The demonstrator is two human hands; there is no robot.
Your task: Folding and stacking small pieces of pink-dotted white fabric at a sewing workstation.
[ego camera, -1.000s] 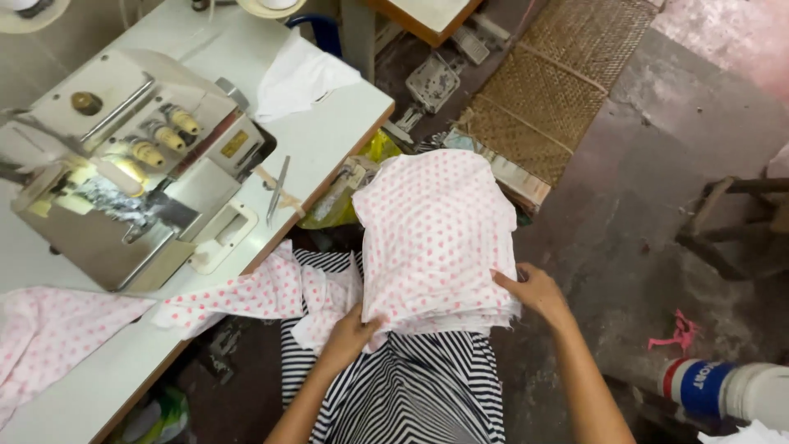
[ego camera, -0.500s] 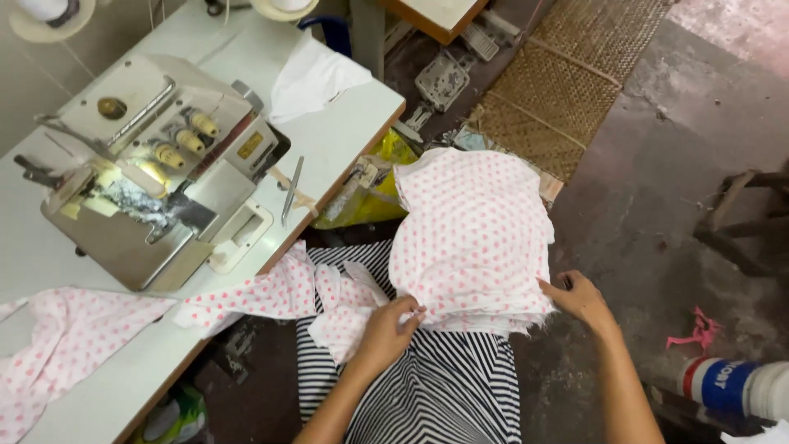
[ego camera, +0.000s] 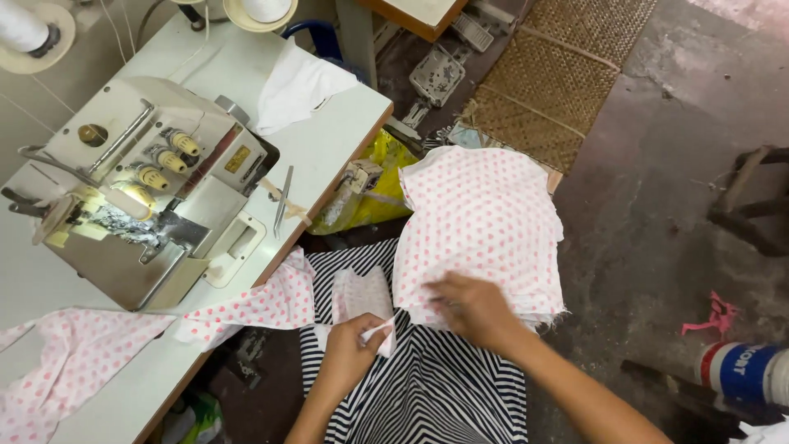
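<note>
Fingers of the left hand (ego camera: 349, 345) pinch a small dotted fabric piece (ego camera: 362, 298) on the striped lap (ego camera: 436, 395), while the right hand (ego camera: 472, 308), loosely curled, steadies the stack of pink-dotted pieces (ego camera: 481, 222) beside the overlock machine (ego camera: 136, 189).

matt dotted cotton cloth stack (ego camera: 481, 226), glossy enamelled metal sewing machine (ego camera: 140, 189)
</note>
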